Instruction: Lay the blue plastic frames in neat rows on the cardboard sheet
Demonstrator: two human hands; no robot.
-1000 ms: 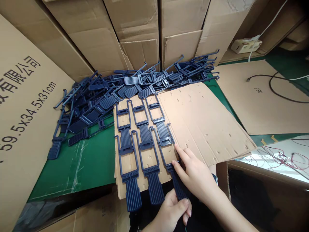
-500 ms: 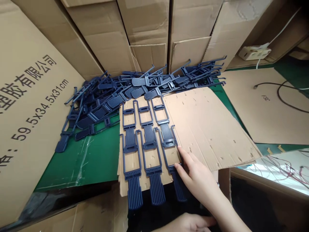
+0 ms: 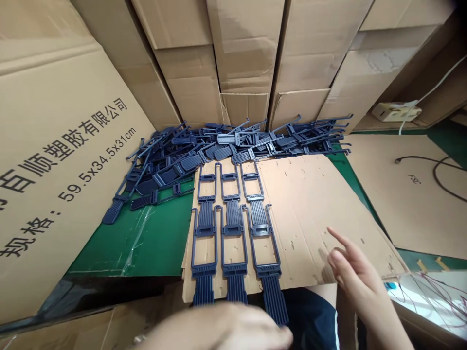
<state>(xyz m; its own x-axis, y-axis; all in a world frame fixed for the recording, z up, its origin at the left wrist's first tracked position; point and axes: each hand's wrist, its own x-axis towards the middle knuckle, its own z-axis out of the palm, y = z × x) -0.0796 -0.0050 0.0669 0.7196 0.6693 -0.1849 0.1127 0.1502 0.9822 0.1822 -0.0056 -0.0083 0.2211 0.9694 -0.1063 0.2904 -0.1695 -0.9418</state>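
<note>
Right hand: the right hand [image 3: 355, 277] hovers over the near right part of the cardboard sheet [image 3: 314, 214], fingers loosely spread and the forefinger stretched out toward the far left; it holds nothing, and whether the fingertips touch the sheet cannot be told.
Left hand: the left hand [image 3: 222, 328] lies at the near edge of the view, blurred and cut off by the frame; it is just beside the near ends of the clipped pieces, but whether its fingers are apart or closed on anything cannot be told.
Clipped pieces: six dark blue plastic pieces [image 3: 233, 233] sit on the left part of the sheet in two rows of three, the far row above the near row; the ribbed ends of the near three stick out past the sheet's near edge.
Loose pile: a heap of the same blue pieces [image 3: 204, 150] lies on the green table [image 3: 146, 243], beyond and to the left of the sheet, some tangled and hard to separate by eye.
Surroundings: cardboard boxes [image 3: 241, 53] stand along the far side, and a large box with printed writing [image 3: 62, 160] leans at the left.
Far right: a white power strip [image 3: 396, 111] and a dark cable [image 3: 438, 170] lie well apart from the hands.
Near right: thin red wires [image 3: 430, 287] run off the frame edge.
</note>
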